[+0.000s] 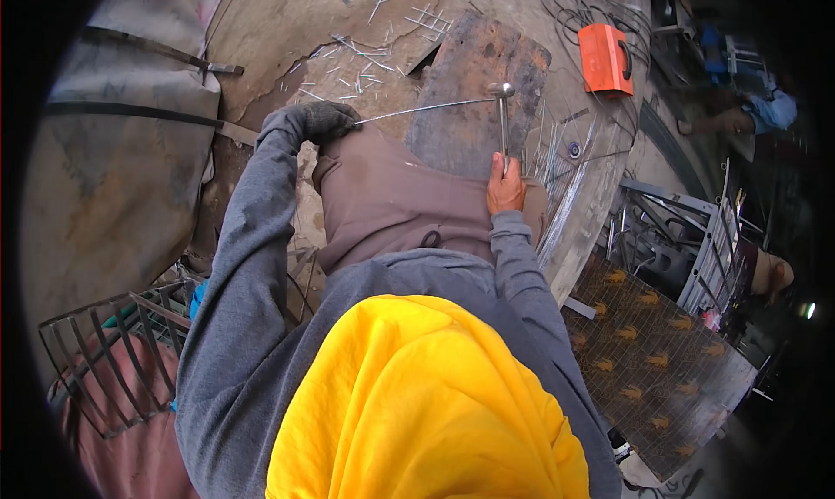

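My left hand [325, 121], in a dark grey glove, is closed around one end of a thin metal rod [417, 109] beside my left knee. The rod stretches rightward over a rusty metal plate [474, 64] on the ground. In my bare right hand [506, 186] is a hammer [503, 125], gripped by its handle, head pointing away from me. The rod's far end meets the hammer head in the picture; whether they touch, I cannot tell. Short cut rod pieces [361, 60] lie scattered beyond my left hand.
An orange machine with a black handle [606, 60] stands at the far right, near coiled cables [565, 8]. Long thin rods [565, 199] lie right of my legs. A patterned board [652, 360] and grey metal frame [687, 238] are further right; a barred metal grate [109, 369] is at left.
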The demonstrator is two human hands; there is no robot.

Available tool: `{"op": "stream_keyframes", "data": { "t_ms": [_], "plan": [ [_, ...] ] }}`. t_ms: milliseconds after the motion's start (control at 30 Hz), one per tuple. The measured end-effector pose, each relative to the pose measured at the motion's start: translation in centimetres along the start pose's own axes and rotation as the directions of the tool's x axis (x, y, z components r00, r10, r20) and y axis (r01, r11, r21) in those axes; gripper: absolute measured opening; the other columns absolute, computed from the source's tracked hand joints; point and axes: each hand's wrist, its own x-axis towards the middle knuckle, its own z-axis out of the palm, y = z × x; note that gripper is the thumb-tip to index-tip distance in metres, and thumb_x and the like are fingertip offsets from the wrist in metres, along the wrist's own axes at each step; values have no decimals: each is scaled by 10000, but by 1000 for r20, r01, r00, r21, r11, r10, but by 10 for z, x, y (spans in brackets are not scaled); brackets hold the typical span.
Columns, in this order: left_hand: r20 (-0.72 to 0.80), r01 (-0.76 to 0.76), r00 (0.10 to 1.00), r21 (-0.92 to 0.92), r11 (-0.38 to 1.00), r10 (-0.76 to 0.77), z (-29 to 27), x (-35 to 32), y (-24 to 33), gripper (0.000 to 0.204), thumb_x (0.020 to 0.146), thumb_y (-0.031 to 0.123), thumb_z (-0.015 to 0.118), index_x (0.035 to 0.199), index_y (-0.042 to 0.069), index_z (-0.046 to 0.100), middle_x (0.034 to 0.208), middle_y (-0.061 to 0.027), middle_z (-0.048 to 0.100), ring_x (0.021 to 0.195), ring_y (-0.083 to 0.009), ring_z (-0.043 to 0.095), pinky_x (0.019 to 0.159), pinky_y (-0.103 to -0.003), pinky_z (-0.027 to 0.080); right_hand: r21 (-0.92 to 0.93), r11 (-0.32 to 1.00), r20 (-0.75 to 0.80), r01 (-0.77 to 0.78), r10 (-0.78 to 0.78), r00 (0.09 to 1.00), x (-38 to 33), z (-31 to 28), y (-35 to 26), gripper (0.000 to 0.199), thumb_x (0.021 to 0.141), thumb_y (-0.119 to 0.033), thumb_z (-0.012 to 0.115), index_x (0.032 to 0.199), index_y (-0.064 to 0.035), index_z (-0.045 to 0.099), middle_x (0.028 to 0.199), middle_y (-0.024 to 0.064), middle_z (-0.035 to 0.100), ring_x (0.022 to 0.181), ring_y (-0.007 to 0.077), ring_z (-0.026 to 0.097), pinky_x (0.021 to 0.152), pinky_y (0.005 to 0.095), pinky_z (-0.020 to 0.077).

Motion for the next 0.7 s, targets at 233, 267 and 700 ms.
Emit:
{"op": "stream_keyframes", "data": {
  "t_ms": [233, 267, 700],
  "plan": [
    [-45, -21, 999, -29, 999, 19, 8, -21, -13, 272, 931, 278, 581, 1150, 127, 638, 801, 4, 598, 649, -137, 521, 553, -298, 422, -70, 997, 55, -27, 31, 998, -8, 8, -4, 484, 955, -513, 471, 868, -43, 546, 793, 270, 621, 783, 493, 588, 676, 544, 436],
    [-52, -23, 998, -24, 999, 22, 11, -20, -9, 271, 931, 276, 582, 1151, 126, 638, 797, 8, 594, 644, -131, 516, 547, -293, 419, -64, 998, 51, -28, 31, 998, -4, 7, -7, 484, 955, -513, 471, 868, -43, 546, 793, 270, 621, 783, 493, 588, 676, 544, 436],
    [-35, -244, 970, -48, 969, 242, 50, -58, 52, 304, 934, 297, 583, 1194, 141, 600, 682, 28, 478, 557, -87, 454, 470, -236, 382, -66, 972, 206, -227, 236, 950, -28, -8, 27, 507, 957, -568, 380, 1016, -80, 505, 904, 316, 633, 866, 548, 573, 757, 614, 436]
  ]
}}
